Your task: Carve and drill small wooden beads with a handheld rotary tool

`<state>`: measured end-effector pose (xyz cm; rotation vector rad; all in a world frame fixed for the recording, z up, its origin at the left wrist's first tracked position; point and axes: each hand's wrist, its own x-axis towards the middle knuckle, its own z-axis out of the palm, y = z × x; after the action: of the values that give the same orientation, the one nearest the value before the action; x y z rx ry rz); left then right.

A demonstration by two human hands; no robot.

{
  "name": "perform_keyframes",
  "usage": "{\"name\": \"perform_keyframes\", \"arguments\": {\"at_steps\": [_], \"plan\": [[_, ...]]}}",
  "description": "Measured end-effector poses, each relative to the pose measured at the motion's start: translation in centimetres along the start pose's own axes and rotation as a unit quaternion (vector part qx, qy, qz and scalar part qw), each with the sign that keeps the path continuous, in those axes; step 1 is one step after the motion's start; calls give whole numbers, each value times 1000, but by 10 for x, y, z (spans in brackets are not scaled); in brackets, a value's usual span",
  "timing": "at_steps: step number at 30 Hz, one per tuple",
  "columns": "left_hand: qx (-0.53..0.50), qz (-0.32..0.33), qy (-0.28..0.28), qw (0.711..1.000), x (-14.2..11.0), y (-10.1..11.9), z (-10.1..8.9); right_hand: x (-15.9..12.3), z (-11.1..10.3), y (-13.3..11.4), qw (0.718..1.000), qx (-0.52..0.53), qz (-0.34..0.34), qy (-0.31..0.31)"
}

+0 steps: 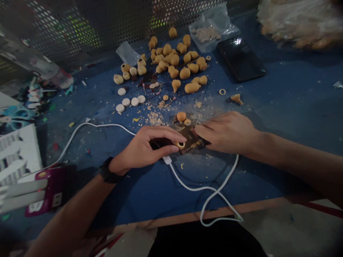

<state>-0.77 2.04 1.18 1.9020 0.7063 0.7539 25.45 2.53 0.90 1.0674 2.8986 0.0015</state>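
Note:
My left hand (152, 144) pinches a small cut gourd (180, 145) between thumb and fingers, its dark round hole facing up. In my right hand (227, 134) is a rotary tool, its brass-coloured collet (197, 144) pointing left at the gourd with a small gap between. Most of the tool's body is hidden by the fingers. Just beyond both hands sits an orange-tan gourd (181, 116) with a smaller piece (187, 122) beside it. Pale shavings (155, 119) lie behind my left hand. A white cable (187, 184) loops in front of my hands.
Many small gourds (174, 60) are heaped at the back. White discs (134, 101) lie to their left. A black phone (241, 59) and a plastic bag (209, 32) are at back right. At left stands a purple box (57, 185). A perforated metal panel (107, 28) bounds the table's back.

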Motion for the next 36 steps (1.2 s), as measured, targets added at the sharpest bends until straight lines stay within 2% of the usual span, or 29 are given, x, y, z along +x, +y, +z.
{"name": "perform_keyframes", "arguments": {"at_steps": [4,9,17,21,26,30,36], "plan": [[-7,-13,5,1000,-2,-1,-1,-1,2,1,1000,-16,-19,14],[-25,-37,23,999,-3,-1,0,-1,2,0,1000,15,2,27],[-43,-89,54,994,-5,-1,2,0,3,1,1000,-24,-11,3],[-64,-86,74,992,-4,-3,2,-2,1,0,999,-31,-17,14],[-132,-75,100,983,-2,-6,0,-1,1,1,999,-31,-19,-5],[-191,-84,127,970,-1,-10,-1,-2,6,5,999,-17,-37,20],[-174,-87,148,970,1,-13,-1,-4,10,7,997,-15,-46,53]]}}
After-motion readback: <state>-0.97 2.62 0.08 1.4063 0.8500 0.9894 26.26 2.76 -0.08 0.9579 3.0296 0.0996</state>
